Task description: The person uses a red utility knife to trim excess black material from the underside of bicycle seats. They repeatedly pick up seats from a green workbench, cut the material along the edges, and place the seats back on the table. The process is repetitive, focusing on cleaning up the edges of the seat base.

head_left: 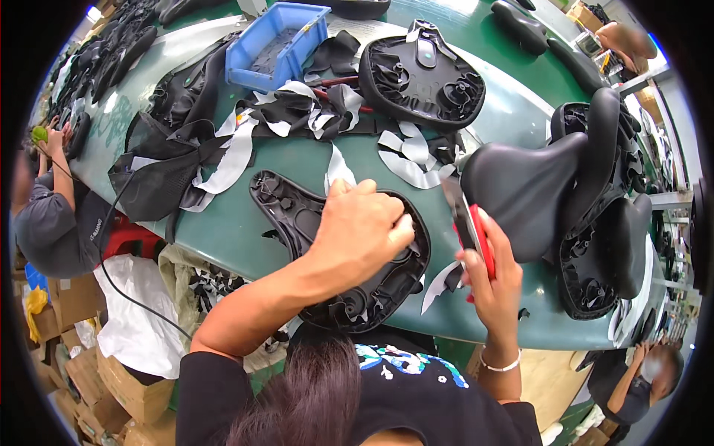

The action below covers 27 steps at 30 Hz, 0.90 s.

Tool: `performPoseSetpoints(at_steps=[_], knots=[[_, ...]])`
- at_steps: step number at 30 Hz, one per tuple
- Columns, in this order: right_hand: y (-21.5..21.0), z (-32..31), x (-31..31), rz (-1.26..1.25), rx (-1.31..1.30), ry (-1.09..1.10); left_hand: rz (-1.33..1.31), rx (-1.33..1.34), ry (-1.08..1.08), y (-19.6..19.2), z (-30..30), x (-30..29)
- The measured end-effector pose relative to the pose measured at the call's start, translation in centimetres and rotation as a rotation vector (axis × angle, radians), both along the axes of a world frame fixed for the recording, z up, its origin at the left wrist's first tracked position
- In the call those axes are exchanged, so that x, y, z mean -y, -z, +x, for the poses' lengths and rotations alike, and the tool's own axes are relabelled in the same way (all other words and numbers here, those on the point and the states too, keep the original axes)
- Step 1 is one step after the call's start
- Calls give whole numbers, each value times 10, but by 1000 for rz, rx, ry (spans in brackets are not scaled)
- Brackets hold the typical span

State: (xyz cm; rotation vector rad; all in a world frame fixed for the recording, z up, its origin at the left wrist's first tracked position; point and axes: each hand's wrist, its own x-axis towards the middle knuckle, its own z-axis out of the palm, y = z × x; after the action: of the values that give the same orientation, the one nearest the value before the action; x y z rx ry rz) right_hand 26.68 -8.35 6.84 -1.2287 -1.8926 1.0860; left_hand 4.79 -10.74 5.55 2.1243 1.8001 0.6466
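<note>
A black bicycle saddle (375, 286) lies upside down at the table's near edge, its hollow underside facing up. Over it, my left hand (361, 223) is closed in a fist, with a pale strip of cover material (338, 165) coming out at its far side. The fist hides the middle of the saddle. To its right, my right hand (492, 279) grips a red utility knife (482, 241), blade pointing up and away, apart from the saddle. Beside that hand, a dark and pale offcut (442, 285) lies by the saddle's rim.
Finished-looking saddles (524, 186) are piled at the right. Another upturned saddle (424, 74) lies farther back, near a blue bin (275, 48). Black and white offcuts (290, 111) spread across the table. A black cable (111, 275) hangs at the left. Other people sit around the table.
</note>
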Motion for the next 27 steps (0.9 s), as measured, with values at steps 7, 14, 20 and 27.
performPoseSetpoints(at_steps=[7, 14, 20, 27], knots=[[-7, 20, 7, 329, 416, -293, -367, 1182, -89, -14, -30, 2], [-8, 10, 64, 252, 576, -139, -97, 2098, -73, -3, -34, -2], [-9, -13, 14, 174, 617, -137, 230, 412, 33, -17, -31, -17], [16, -11, 1, 380, 322, -174, 400, 112, 23, 15, -41, -40]])
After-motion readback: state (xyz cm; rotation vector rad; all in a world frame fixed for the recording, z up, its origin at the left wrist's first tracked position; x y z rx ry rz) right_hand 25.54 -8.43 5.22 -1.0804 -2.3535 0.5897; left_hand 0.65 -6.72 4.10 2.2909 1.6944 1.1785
